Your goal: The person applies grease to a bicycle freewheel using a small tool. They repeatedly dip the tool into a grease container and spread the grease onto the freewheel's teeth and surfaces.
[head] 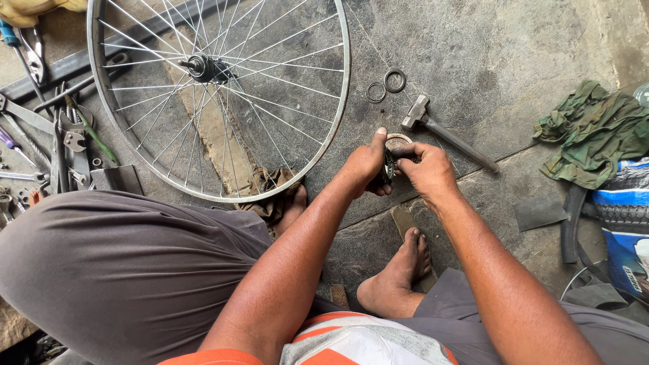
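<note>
Hands (399, 165) grip greasy freewheel (391, 162).

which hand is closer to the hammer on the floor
Right. The right hand sits just beside the hammer, near its handle; the left hand is further off, on the wheel side.

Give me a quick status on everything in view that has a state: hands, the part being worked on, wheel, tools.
Left hand: closed around the small dark part.
Right hand: pinching the same part.
Small dark part: held off the ground between both hands.
Wheel: lying flat, no tyre on the rim.
Hammer: lying on the ground, untouched.
Two rings: loose on the ground.
Green cloth: crumpled.
</note>
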